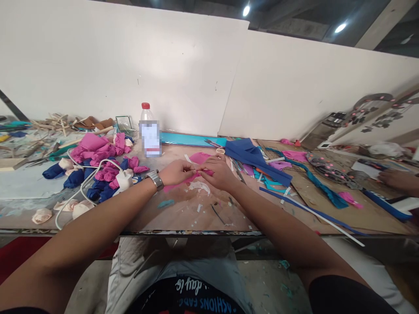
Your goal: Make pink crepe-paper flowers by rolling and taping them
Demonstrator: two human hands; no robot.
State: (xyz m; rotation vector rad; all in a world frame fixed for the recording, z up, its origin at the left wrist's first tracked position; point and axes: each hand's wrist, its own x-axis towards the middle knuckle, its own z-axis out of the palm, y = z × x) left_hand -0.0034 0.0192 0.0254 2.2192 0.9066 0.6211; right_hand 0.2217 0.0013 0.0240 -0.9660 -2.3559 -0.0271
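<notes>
A thin pink sheet [200, 158], paper or cloth, lies near the table's middle, partly hidden beneath my hands. My left hand [176, 172], with a metal watch [155, 179] on the wrist, has its fingers closed on the sheet's edge. Just to its right, my right hand [216, 172] is bent over the same sheet, thumb and fingers pinching it. The fingertips of both hands almost meet over a narrow, gathered-looking pink strip. A crumpled whitish scrap [199, 187] lies right below the hands, toward me.
Crumpled pink bundles [93, 148], with blue and cream ones, lie left beside a white cable plug [124, 179]. A red-capped bottle [149, 131] stands behind. Dark blue sheets [252, 157] and scissors [214, 144] lie right of it. Another person's hand [397, 181] is at far right.
</notes>
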